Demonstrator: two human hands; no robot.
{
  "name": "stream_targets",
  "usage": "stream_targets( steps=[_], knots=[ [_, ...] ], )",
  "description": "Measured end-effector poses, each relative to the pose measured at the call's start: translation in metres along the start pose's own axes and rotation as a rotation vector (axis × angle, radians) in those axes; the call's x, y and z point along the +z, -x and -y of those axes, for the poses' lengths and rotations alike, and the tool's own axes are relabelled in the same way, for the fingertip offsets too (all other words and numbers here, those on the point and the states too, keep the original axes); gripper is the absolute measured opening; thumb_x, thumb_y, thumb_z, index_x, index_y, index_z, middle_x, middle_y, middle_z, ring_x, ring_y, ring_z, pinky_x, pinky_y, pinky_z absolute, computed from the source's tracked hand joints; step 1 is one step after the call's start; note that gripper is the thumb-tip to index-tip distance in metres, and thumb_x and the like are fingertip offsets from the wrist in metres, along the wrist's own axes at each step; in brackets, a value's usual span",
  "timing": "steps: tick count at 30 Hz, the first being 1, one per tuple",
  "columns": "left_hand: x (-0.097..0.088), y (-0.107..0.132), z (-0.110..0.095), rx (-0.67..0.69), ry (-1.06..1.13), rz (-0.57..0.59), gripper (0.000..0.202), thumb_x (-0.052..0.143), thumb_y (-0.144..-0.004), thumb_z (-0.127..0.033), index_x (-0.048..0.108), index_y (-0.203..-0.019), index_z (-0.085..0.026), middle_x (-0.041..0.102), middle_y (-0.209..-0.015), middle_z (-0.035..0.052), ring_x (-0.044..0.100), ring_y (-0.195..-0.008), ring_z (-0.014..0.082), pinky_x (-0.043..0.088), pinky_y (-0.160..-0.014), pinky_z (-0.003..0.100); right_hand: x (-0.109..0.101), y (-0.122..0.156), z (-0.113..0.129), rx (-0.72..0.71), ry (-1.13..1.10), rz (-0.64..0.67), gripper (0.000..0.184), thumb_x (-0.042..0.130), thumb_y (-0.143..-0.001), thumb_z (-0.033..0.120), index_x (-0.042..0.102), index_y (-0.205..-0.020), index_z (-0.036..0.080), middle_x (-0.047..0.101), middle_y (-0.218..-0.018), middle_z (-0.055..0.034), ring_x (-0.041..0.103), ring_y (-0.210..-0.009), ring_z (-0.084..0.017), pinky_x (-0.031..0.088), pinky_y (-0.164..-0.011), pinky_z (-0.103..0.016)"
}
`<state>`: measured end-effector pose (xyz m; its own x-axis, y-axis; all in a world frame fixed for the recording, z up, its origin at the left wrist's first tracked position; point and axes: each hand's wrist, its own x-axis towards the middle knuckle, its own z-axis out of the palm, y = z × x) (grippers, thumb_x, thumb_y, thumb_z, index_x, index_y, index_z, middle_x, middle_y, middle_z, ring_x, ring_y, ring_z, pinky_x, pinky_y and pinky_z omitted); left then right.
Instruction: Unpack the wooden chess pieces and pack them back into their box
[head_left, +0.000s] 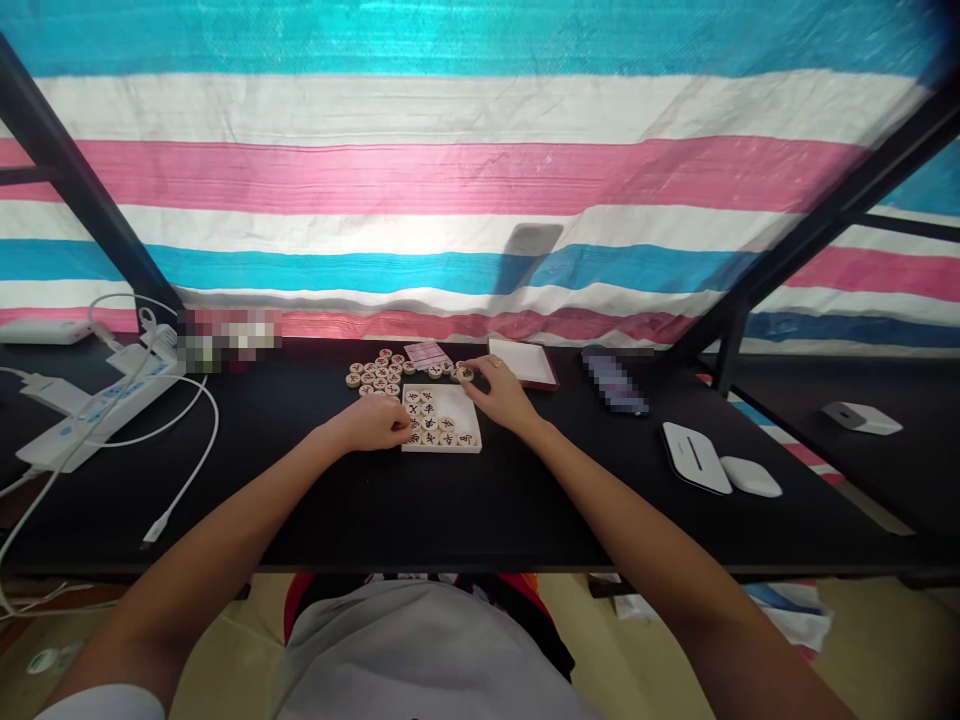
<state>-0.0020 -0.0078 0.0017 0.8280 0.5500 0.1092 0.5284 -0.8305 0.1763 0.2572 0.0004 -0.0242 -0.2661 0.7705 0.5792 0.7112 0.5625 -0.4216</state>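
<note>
I'm sitting in front of the big striped tarp [480, 170], and the black table [420, 510] is running wide beneath my arms. Off to my left the white power strip [97, 410] is lying with its cables looping about.

Dead centre, the shallow white box [442, 449] is sitting with round wooden game discs lying flat inside. Its lid [525, 362] is lying just behind and to the right, and the loose discs [379, 370] are clustering just behind the box.

My left hand [375, 422] is pressing against the box's left edge with the fingers curled together. I can't tell whether there's a disc in there.

My right hand [501, 395] is reaching past the far right corner, fingers stretched and slightly apart, the tips resting on one disc [466, 374] rather than closing round it.

I'm judging these discs light, stiff and smooth, likely to slide on this tabletop. I'm thinking the rim is the place to pinch, thumb on one side and fingertip opposite.
</note>
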Motion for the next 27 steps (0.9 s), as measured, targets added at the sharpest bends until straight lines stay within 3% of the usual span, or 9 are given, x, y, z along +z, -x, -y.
stream_targets(
  steps=[3,8,12,20,27],
  knots=[
    [-0.001,0.001,0.0,0.016,0.007,-0.015,0.03,0.045,-0.079,-0.023,0.046,-0.05,-0.017,0.05,-0.053,-0.0003,0.043,-0.052,0.0103,0.032,-0.056,0.024,0.001,-0.001,-0.008,0.067,0.009,-0.025,0.026,0.051,-0.085,0.029,0.056,-0.109,0.018,0.058,-0.1,-0.0097,0.055,-0.095,-0.023,0.046,-0.086,-0.039],
    [-0.003,0.002,-0.002,0.025,0.03,-0.004,0.029,0.046,-0.077,-0.023,0.044,-0.049,-0.017,0.049,-0.051,-0.0001,0.044,-0.051,0.0107,0.032,-0.056,0.024,0.005,0.001,-0.016,0.111,0.015,0.046,0.022,0.051,-0.084,0.031,0.056,-0.102,0.019,0.062,-0.097,-0.0085,0.057,-0.091,-0.023,0.046,-0.081,-0.039],
    [-0.005,0.001,-0.003,0.006,0.026,0.019,0.03,0.046,-0.079,-0.025,0.046,-0.05,-0.017,0.051,-0.053,0.0007,0.047,-0.053,0.0116,0.032,-0.056,0.024,0.006,0.001,-0.014,0.079,0.013,0.125,0.019,0.048,-0.088,0.034,0.059,-0.094,0.02,0.063,-0.093,-0.0074,0.057,-0.088,-0.023,0.045,-0.081,-0.037],
    [-0.005,0.001,-0.004,-0.023,0.007,0.031,0.033,0.046,-0.081,-0.03,0.049,-0.051,-0.017,0.053,-0.054,0.0015,0.047,-0.053,0.0117,0.031,-0.055,0.024,0.004,0.0,-0.006,-0.009,0.004,0.242,0.034,0.037,-0.095,0.038,0.065,-0.096,0.017,0.065,-0.094,-0.0093,0.058,-0.089,-0.023,0.044,-0.084,-0.037],
    [-0.005,0.001,-0.005,-0.015,0.009,0.024,0.034,0.045,-0.082,-0.03,0.049,-0.051,-0.016,0.053,-0.054,0.0016,0.047,-0.053,0.0113,0.03,-0.054,0.024,0.001,0.001,-0.003,-0.027,-0.028,0.367,0.041,0.034,-0.096,0.04,0.059,-0.122,0.02,0.063,-0.12,-0.0084,0.054,-0.109,-0.024,0.041,-0.096,-0.042]
  ],
)
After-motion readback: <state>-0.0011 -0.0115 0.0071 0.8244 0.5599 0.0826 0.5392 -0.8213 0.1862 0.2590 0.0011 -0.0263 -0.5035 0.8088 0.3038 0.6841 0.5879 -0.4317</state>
